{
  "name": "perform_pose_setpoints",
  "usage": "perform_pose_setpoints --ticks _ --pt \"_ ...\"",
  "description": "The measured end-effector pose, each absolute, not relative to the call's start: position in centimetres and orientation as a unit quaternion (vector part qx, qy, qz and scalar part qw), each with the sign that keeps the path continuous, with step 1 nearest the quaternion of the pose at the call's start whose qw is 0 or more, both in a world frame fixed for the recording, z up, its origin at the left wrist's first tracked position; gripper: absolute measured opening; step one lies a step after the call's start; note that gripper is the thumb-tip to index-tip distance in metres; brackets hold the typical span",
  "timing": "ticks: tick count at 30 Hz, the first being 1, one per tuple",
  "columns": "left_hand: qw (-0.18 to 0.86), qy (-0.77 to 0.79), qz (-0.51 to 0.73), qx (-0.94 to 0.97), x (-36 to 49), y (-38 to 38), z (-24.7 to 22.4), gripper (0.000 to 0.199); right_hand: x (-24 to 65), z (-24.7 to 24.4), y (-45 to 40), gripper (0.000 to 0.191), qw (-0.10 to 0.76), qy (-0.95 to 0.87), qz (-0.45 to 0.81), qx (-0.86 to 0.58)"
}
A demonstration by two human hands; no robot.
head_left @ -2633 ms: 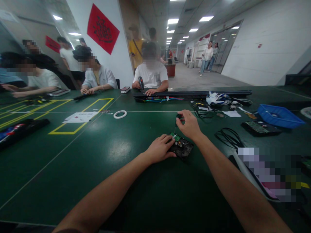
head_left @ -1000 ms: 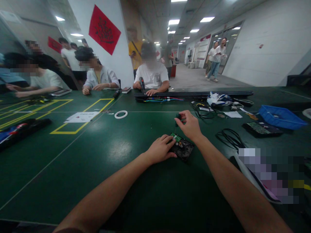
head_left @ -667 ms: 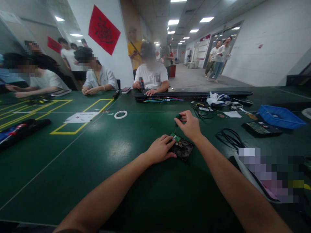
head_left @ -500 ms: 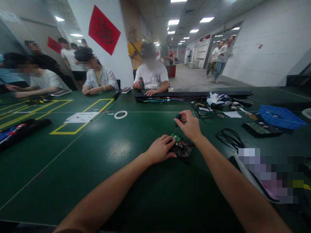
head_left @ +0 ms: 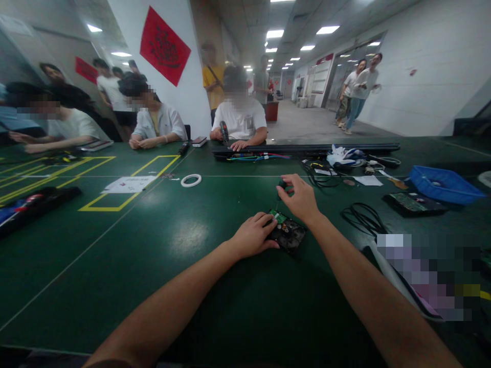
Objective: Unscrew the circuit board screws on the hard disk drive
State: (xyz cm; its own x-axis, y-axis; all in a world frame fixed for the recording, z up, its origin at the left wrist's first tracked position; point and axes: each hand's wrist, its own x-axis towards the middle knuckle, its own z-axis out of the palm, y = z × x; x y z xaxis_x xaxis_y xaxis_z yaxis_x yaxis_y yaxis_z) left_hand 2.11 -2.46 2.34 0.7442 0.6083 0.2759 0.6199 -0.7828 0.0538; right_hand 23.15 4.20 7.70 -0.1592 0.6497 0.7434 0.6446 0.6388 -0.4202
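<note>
A black hard drive (head_left: 290, 236) with a green circuit board lies on the green table in front of me. My left hand (head_left: 253, 235) grips its left side, fingers over the top face and thumb along the near edge. Above the drive's far corner, my right hand (head_left: 298, 197) pinches the dark handle of a screwdriver (head_left: 282, 185). The screwdriver stands nearly upright with its thin shaft pointing down at the board; whether the tip sits in a screw is too small to tell.
On the right are a second hard drive (head_left: 414, 203), a blue tray (head_left: 445, 184) and a coiled black cable (head_left: 362, 217). A white tape roll (head_left: 191, 180) lies left of centre. Across the table, a person (head_left: 240, 120) holds a power tool beside long black rails (head_left: 307, 149).
My hands, the screwdriver and the hard drive keep almost the same place. Two people walking in the background at right have moved a little further right.
</note>
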Motion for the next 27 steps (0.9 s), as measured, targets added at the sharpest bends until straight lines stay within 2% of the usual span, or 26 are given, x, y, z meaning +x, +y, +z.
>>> perform_pose_setpoints --ticks 10,27 --pt "0.016 -0.328 -0.144 -0.934 2.0 -2.5 2.4 0.075 23.3 8.4 3.8 0.013 0.450 -0.767 -0.071 -0.451" --pt "0.017 -0.328 -0.135 -0.935 2.0 -2.5 2.5 0.077 23.0 8.8 3.3 0.012 0.452 -0.771 -0.062 -0.444"
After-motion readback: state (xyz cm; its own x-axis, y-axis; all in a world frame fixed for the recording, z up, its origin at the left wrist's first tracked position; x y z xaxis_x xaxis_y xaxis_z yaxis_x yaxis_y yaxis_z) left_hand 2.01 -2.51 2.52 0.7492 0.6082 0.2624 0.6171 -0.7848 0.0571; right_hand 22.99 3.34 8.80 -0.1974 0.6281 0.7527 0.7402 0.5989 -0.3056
